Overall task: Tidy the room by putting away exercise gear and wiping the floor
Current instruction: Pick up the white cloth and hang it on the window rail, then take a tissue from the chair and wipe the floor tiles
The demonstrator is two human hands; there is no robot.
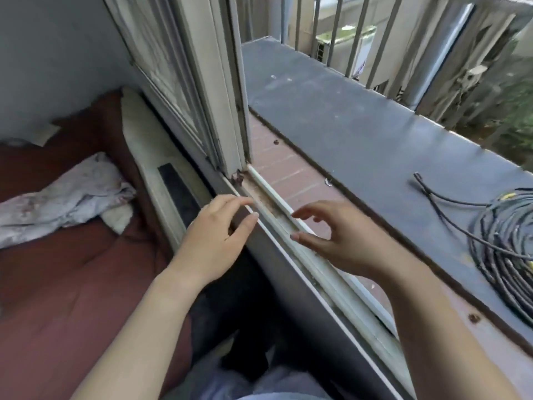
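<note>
Grimy painted metal window track [277, 215], matt grey ledge [360, 134], crumpled cloth [63, 194], coiled rubbery black cable [501, 241]

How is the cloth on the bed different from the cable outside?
The cloth is pale and crumpled in a loose heap; the cable is black and wound in a neat coil. The cloth lies indoors on the dark red bed; the cable lies outdoors on the grey ledge. Neither is touched by the hands.

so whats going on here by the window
A person is at an open sliding window, both hands empty. The left hand and the right hand hover with fingers spread over the dirty window track. Outside, a coiled black cable lies on the grey ledge. Inside, a crumpled cloth sits on a maroon mattress.
</note>
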